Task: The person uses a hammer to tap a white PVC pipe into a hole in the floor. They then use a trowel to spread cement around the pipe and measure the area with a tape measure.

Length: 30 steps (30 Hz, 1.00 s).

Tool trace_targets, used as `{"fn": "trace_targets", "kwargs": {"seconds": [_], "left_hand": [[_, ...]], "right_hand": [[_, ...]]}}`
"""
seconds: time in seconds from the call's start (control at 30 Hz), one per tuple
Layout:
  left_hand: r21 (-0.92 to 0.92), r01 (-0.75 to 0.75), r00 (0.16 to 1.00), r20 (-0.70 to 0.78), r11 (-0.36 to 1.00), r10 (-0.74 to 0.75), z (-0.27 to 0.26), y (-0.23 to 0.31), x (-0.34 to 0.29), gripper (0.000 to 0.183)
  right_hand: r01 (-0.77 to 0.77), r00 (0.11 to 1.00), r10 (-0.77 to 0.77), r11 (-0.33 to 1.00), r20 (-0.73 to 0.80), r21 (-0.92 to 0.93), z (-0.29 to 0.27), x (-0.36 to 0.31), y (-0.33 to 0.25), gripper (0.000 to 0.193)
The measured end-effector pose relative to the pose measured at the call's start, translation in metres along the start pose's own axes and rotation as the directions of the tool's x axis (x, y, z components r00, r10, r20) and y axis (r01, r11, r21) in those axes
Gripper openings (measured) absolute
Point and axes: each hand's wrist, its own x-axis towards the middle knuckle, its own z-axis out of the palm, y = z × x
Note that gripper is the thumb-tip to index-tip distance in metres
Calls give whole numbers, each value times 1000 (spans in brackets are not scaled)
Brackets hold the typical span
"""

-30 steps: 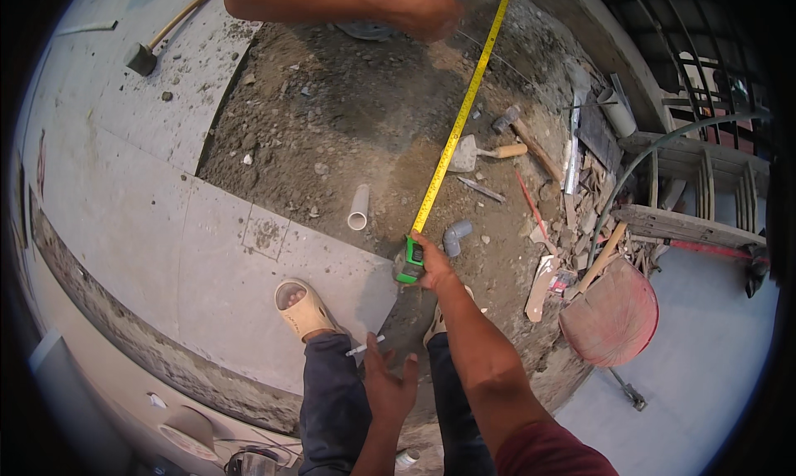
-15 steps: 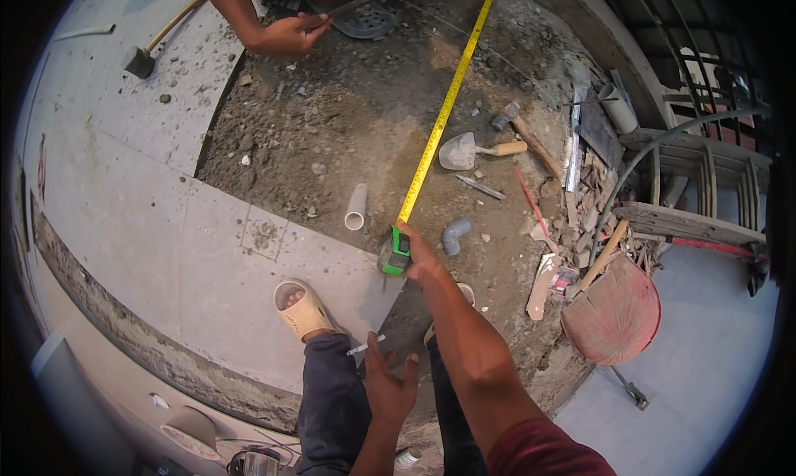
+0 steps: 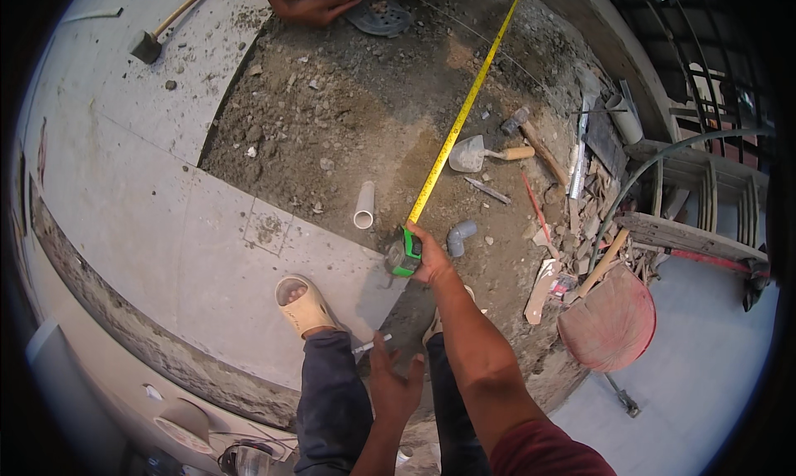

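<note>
My right hand (image 3: pixel 429 259) is closed round a green and black tape measure (image 3: pixel 404 255), just above the corner of the pale tiles. Its yellow blade (image 3: pixel 464 111) runs out straight over the dirt to the far edge. Lower down, between my legs, my left hand (image 3: pixel 395 386) holds a slim white pen-like stick (image 3: pixel 371 343) at its fingertips; the other fingers are partly spread. Close to the tape case lie a white pipe piece (image 3: pixel 364 206) and a grey pipe elbow (image 3: pixel 460 238). A pointed trowel (image 3: pixel 481 153) rests right of the blade.
At the top a co-worker's hand (image 3: pixel 319 8) is beside a round grey drain cover (image 3: pixel 380 17). A mallet (image 3: pixel 148 46) lies on the tiles (image 3: pixel 133 211). To the right are a hammer (image 3: pixel 531 136), rubble, a red round basin (image 3: pixel 609 320) and a wooden ladder (image 3: pixel 696 231).
The tape case has tilted and shifted slightly right with my right hand. The co-worker's hand has moved up and right, nearer the drain cover. My left hand keeps its hold on the white stick.
</note>
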Motion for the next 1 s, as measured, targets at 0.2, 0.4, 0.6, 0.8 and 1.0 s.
{"fn": "trace_targets", "kwargs": {"seconds": [0.2, 0.4, 0.6, 0.8, 1.0], "left_hand": [[-35, 16, 1000, 9, 999, -15, 1, 0, 0, 85], [-18, -3, 1000, 23, 1000, 4, 1, -4, -1, 86], [-31, 49, 996, 74, 998, -46, -2, 5, 0, 85], [-43, 69, 995, 75, 997, -66, 0, 5, -1, 85], [35, 42, 997, 65, 999, -44, 0, 5, -2, 86]], "right_hand": [[15, 1000, -15, 1000, -8, 7, -2, 3, -5, 40], [-50, 999, 51, 998, 6, -49, 1, 2, -18, 40], [-28, 999, 28, 1000, 37, -12, 4, 4, -17, 44], [17, 997, -14, 999, 82, -36, 13, 11, -57, 42], [48, 991, -64, 990, -121, -129, 35, 14, -127, 43]]}}
